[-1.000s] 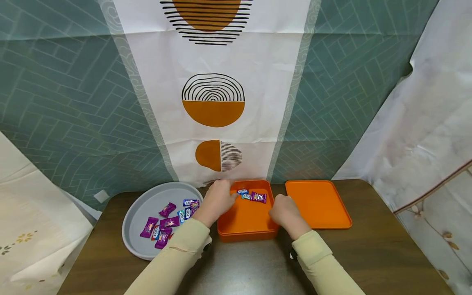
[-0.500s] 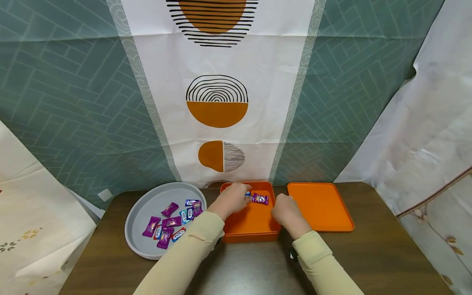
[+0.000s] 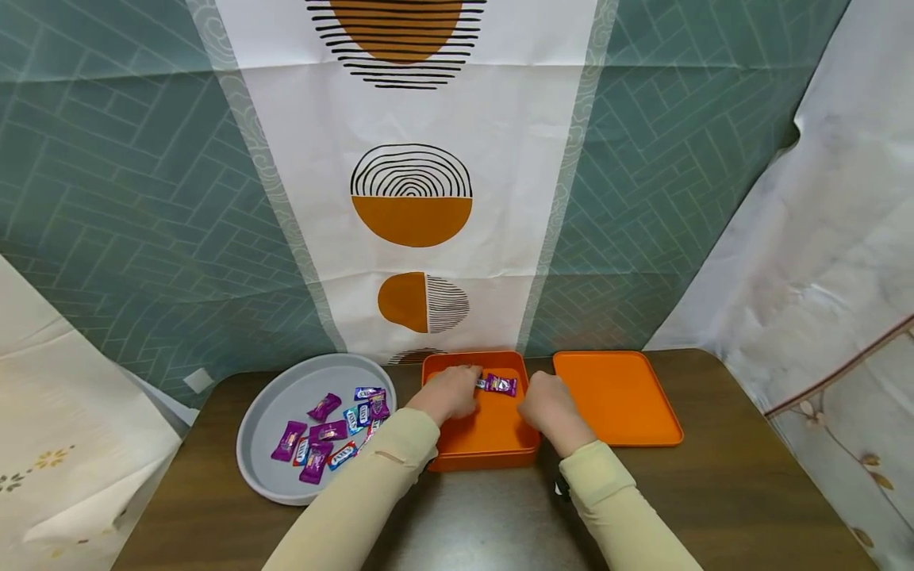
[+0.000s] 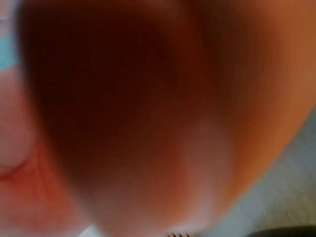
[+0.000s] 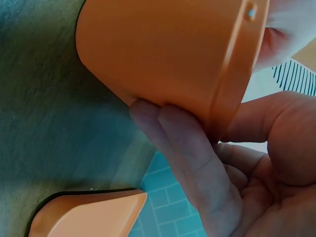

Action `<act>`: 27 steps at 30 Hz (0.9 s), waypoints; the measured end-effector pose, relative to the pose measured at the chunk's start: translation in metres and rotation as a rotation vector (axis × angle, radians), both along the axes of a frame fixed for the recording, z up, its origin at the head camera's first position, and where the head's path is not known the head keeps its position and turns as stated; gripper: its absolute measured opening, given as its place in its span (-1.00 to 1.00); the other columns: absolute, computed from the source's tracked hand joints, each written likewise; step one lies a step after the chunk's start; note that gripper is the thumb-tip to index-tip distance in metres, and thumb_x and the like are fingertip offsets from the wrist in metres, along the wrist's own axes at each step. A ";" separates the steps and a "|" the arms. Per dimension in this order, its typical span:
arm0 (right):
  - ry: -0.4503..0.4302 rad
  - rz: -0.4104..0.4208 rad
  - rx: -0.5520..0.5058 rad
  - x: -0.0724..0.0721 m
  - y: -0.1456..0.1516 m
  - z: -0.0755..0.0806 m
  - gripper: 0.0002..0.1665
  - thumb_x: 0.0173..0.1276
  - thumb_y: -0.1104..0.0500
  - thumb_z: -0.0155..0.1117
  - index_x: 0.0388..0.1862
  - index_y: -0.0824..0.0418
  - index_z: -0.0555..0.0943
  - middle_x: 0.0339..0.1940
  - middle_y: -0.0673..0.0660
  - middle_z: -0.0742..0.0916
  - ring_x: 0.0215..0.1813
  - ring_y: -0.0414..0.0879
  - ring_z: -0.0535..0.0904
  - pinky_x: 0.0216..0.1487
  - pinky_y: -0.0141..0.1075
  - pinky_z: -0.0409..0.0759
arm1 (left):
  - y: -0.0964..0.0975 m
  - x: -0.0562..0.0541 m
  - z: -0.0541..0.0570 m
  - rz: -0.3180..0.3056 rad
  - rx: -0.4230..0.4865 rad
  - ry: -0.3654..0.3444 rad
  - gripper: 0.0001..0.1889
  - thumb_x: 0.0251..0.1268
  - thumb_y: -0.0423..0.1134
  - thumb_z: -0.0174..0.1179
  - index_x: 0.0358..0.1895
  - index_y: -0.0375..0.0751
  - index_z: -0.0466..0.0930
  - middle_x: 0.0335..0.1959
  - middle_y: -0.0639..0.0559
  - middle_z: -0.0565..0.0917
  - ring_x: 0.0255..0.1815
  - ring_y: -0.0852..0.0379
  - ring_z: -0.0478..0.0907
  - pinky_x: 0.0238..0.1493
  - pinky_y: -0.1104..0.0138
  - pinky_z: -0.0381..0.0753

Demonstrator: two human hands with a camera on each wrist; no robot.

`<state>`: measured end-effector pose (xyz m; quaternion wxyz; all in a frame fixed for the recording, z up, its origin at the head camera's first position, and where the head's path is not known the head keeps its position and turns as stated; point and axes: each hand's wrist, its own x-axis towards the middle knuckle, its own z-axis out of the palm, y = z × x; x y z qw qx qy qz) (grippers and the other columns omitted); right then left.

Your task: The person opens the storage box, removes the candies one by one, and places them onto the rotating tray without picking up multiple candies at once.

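Note:
An orange rectangular box point(image 3: 493, 432) stands on the table between both hands. My left hand point(image 3: 450, 395) reaches over its left side, fingertips down at the far left part of its floor. Beside those fingertips lie a small teal-and-white wrapped candy point(image 3: 481, 384) and a purple wrapped candy point(image 3: 502, 385). I cannot tell whether the left fingers pinch a candy; the left wrist view is mostly a dark blur. My right hand point(image 3: 550, 408) grips the box's right wall. In the right wrist view its fingers point(image 5: 190, 148) lie along the outside of the box point(image 5: 163, 54), the thumb at the rim.
A round grey tray point(image 3: 264, 436) at the left holds several purple candies point(image 3: 289, 440) and smaller blue, teal and red ones. To the right lies a flat orange lid point(image 3: 617, 396). A patterned curtain point(image 3: 286, 159) hangs behind the wooden table point(image 3: 728, 476).
My left hand has moved right and down from the box's left rim into the box, covering the blue candy there. The right hand keeps its hold on the right wall.

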<state>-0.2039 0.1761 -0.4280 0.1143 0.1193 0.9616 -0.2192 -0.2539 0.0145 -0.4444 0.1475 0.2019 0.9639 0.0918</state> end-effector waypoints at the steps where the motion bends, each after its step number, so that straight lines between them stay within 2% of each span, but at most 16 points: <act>1: 0.001 0.003 0.001 0.000 -0.001 -0.001 -0.66 0.06 0.20 0.35 -0.22 0.38 0.58 -0.54 0.17 0.59 -0.57 -0.01 0.49 -0.63 -0.38 0.44 | -0.001 0.001 -0.001 0.004 -0.007 -0.012 -0.24 0.10 -0.07 0.30 0.40 -0.03 0.20 0.37 0.01 0.35 0.36 0.01 0.31 0.39 0.09 0.24; 4: 0.009 0.010 0.009 0.000 -0.002 -0.002 -0.64 0.05 0.19 0.37 -0.20 0.38 0.57 -0.52 0.17 0.59 -0.56 -0.01 0.49 -0.63 -0.38 0.45 | -0.002 0.002 -0.004 0.018 -0.032 -0.045 -0.20 0.08 -0.08 0.31 0.42 -0.01 0.16 0.42 0.03 0.27 0.42 0.01 0.23 0.42 0.09 0.18; 7: 0.018 0.000 0.012 -0.001 -0.003 -0.003 -0.60 0.03 0.19 0.38 -0.17 0.38 0.57 -0.51 0.18 0.60 -0.55 -0.01 0.49 -0.62 -0.38 0.45 | -0.002 0.003 -0.004 0.019 -0.059 -0.031 -0.21 0.06 -0.11 0.32 0.41 0.02 0.19 0.42 0.03 0.28 0.41 0.01 0.24 0.40 0.08 0.22; 11: 0.030 -0.006 0.013 -0.001 -0.003 -0.004 -0.58 0.02 0.19 0.39 -0.15 0.38 0.57 -0.50 0.18 0.60 -0.55 -0.01 0.49 -0.63 -0.38 0.46 | -0.001 0.006 -0.002 0.009 -0.105 0.038 -0.32 0.00 -0.15 0.33 0.30 -0.01 0.38 0.27 -0.01 0.45 0.21 -0.01 0.44 0.27 0.05 0.39; 14: 0.036 0.004 0.019 -0.001 -0.003 -0.004 -0.58 0.02 0.19 0.39 -0.15 0.39 0.57 -0.50 0.18 0.61 -0.55 -0.01 0.49 -0.64 -0.38 0.45 | -0.001 0.007 -0.002 0.005 -0.141 0.106 -0.50 -0.02 -0.17 0.35 0.09 -0.10 0.55 0.01 -0.03 0.61 -0.07 0.02 0.54 0.09 0.09 0.55; 17: 0.036 0.009 0.028 -0.001 -0.002 -0.004 -0.58 0.02 0.18 0.38 -0.16 0.39 0.57 -0.48 0.19 0.61 -0.55 -0.01 0.49 -0.64 -0.37 0.46 | -0.001 0.007 -0.003 -0.001 -0.148 0.182 -0.64 -0.02 -0.18 0.35 -0.09 -0.15 0.62 -0.22 -0.02 0.67 -0.29 0.05 0.56 -0.09 0.12 0.64; 20: 0.040 0.006 0.031 -0.001 -0.003 -0.004 -0.58 0.01 0.18 0.39 -0.16 0.39 0.57 -0.47 0.19 0.62 -0.54 -0.01 0.49 -0.63 -0.37 0.47 | -0.002 0.006 -0.005 -0.012 -0.134 0.235 -0.70 0.01 -0.20 0.35 -0.13 -0.16 0.63 -0.28 -0.02 0.68 -0.34 0.05 0.57 -0.14 0.14 0.65; 23: 0.044 0.005 0.033 0.000 -0.003 -0.004 -0.58 0.01 0.18 0.39 -0.17 0.39 0.57 -0.47 0.19 0.62 -0.54 -0.01 0.49 -0.62 -0.37 0.47 | -0.004 0.007 -0.005 -0.026 -0.126 0.260 -0.74 0.06 -0.24 0.33 -0.14 -0.16 0.62 -0.27 -0.04 0.68 -0.31 0.03 0.60 -0.12 0.16 0.65; 27: 0.047 0.010 0.038 0.000 -0.003 -0.004 -0.60 0.02 0.18 0.39 -0.19 0.39 0.58 -0.49 0.18 0.62 -0.55 -0.01 0.49 -0.63 -0.37 0.46 | -0.007 0.009 -0.007 -0.022 -0.119 0.296 -0.88 0.12 -0.30 0.27 -0.25 -0.16 0.63 -0.31 -0.06 0.69 -0.33 -0.01 0.62 -0.18 0.15 0.66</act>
